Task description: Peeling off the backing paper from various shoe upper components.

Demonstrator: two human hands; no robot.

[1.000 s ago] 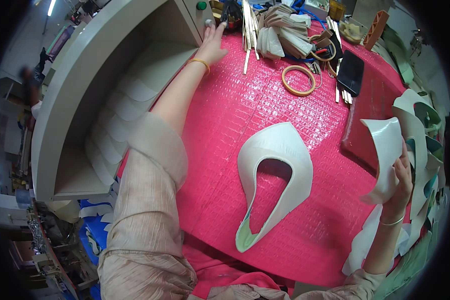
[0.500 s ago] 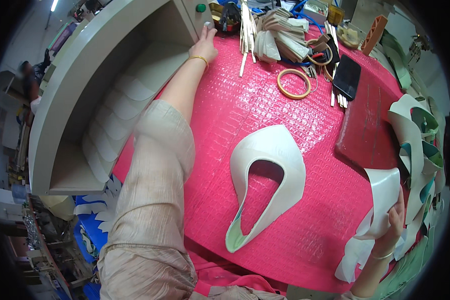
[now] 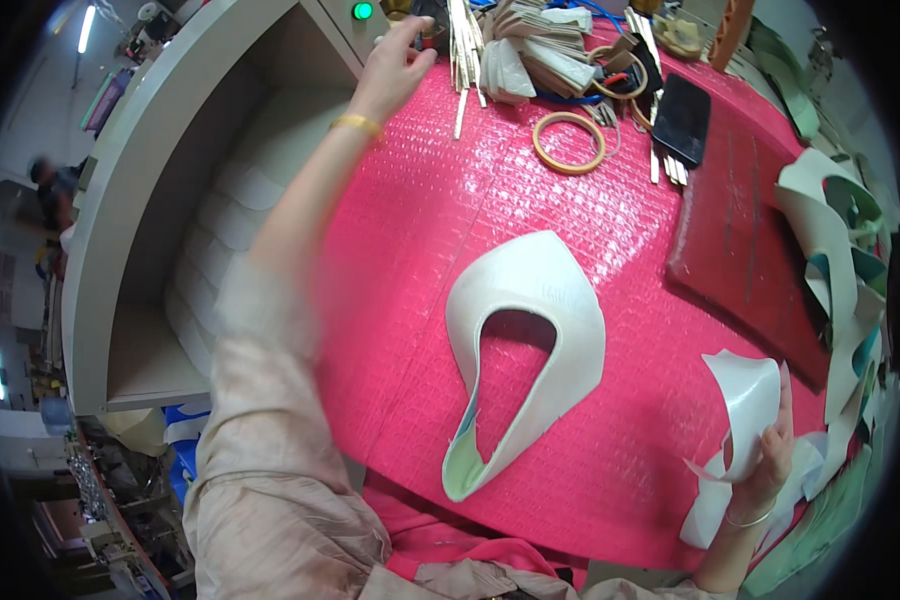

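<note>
A white shoe upper point(image 3: 576, 375) with pale green lining rests in the middle of the pink table, its toe pointing away from me. My left hand point(image 3: 395, 72) is beside the panel of a grey box-shaped machine point(image 3: 105, 250), near a lit green button point(image 3: 362, 11). Its thumb and forefinger are apart, and I see nothing between them. At the right edge of the table, my right hand point(image 3: 770, 460) holds a curved white sheet piece point(image 3: 752, 400) upright. More loose white pieces point(image 3: 708, 512) lie under and around that hand.
Inside the machine's open cavity lies an overlapping row of white pieces point(image 3: 232, 222). A tape roll point(image 3: 568, 142), a black phone point(image 3: 681, 120), thin strips point(image 3: 464, 55) and bundled pale pieces point(image 3: 540, 55) sit at the back. A dark red board point(image 3: 745, 240) and stacked uppers point(image 3: 820, 200) are at right.
The green button, dark before, is now lit. My left hand has come off the machine's panel edge. My right hand has drawn the white piece slightly left and down. The view has shifted a little.
</note>
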